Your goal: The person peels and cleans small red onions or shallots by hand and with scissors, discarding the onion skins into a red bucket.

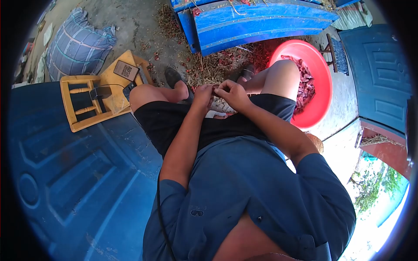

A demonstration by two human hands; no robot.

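Note:
My left hand (203, 96) and my right hand (234, 96) meet above my lap, between my knees. Their fingertips pinch a small dark red piece (215, 89), which looks like a dried chili pepper and is mostly covered by the fingers. More reddish pieces (223, 115) lie just below the hands, partly hidden by my wrists and shorts. Beside my right knee stands a large pink-red basin (323, 98) holding many dried red chili peppers (306, 89).
Stems, seeds and red scraps (209, 65) litter the floor around my feet. Ahead is a blue metal panel (261, 26). A wooden chair (114, 98) with a phone-like QR card (126, 70) stands left, near a checked sack (80, 45). Blue doors (78, 182) flank me.

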